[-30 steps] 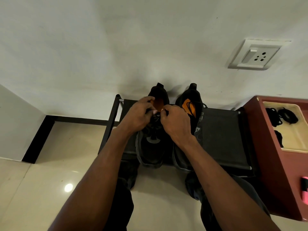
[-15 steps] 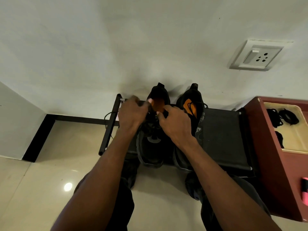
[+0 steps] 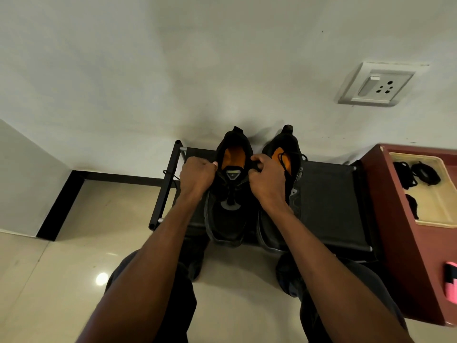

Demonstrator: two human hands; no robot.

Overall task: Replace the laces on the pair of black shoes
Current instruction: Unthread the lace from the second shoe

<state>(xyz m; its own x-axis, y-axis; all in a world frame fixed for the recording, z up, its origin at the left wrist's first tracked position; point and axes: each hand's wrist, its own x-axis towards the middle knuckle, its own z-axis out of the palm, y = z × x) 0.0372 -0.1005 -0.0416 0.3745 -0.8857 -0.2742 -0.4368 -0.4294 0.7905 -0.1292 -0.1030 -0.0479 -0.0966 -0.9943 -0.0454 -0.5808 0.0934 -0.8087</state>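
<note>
Left hand and right hand, fingers curled, gripping lace ends either side of left shoe (orange insole), rack's left end.

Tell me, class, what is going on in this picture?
A person crouches at a low black rack where a pair of black shoes stands side by side. Both hands work at the left shoe: the left hand and the right hand each grip a lace end at its collar, one on either side. The right shoe is untouched. Spare black laces lie in a tray on the right.
</note>
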